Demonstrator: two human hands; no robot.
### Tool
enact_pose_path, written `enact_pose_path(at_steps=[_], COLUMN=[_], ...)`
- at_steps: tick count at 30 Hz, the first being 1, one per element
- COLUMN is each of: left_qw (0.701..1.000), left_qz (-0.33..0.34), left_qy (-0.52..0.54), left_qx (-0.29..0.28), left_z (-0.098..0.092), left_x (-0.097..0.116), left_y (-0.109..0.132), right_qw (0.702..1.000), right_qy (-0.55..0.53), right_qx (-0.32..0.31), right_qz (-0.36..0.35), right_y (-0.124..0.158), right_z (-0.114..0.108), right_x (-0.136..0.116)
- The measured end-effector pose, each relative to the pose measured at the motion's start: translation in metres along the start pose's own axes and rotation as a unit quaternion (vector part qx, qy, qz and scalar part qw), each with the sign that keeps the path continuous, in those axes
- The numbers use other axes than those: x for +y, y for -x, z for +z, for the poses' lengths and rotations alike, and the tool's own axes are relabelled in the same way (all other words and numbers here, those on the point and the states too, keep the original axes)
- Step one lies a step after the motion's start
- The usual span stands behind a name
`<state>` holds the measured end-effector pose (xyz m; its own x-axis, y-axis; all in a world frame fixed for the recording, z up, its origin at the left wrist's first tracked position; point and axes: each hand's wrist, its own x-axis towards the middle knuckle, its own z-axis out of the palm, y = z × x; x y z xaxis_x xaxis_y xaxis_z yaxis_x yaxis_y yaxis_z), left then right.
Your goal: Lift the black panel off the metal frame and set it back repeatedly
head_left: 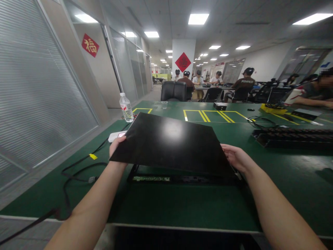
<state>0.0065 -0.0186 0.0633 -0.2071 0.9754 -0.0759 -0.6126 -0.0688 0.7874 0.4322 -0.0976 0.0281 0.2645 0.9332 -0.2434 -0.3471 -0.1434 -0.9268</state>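
Observation:
A large glossy black panel point(169, 142) is lifted and tilted above a dark open case point(182, 178) that lies on the green table point(182, 205). My left hand point(117, 144) grips the panel's left edge, its fingers hidden underneath. Along the panel's right edge my right hand point(234, 156) holds it, thumb on top and fingers curled under. Inside the case a green circuit board strip point(151, 178) shows below the panel.
A water bottle point(126, 107) and a white device point(116, 136) stand at the left. Black cables point(78, 170) trail off the left edge. A black tray of parts point(293, 137) lies at the right. Several seated people work at far tables, one at the right.

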Motion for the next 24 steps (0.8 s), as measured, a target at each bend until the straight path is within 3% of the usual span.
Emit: enact_pose_path(at_steps=[6,12,24], left_qw=[0.997,0.999,0.999], left_qz=[0.041,0.018,-0.044], left_qy=[-0.012,-0.003,-0.012], left_qx=[0.057,0.039,0.029], left_z=[0.002,0.001,0.006], left_x=[0.0,-0.003,-0.006], left_y=[-0.002,-0.002,0.002], right_qw=[0.998,0.996,0.991], right_qy=[-0.011,0.05,0.031], right_qx=[0.057,0.071,0.13], right_qz=[0.009,0.011,-0.024], right_y=[-0.007,-0.004,-0.013], right_z=[-0.003,-0.003,-0.009], right_x=[-0.002,-0.003,0.002])
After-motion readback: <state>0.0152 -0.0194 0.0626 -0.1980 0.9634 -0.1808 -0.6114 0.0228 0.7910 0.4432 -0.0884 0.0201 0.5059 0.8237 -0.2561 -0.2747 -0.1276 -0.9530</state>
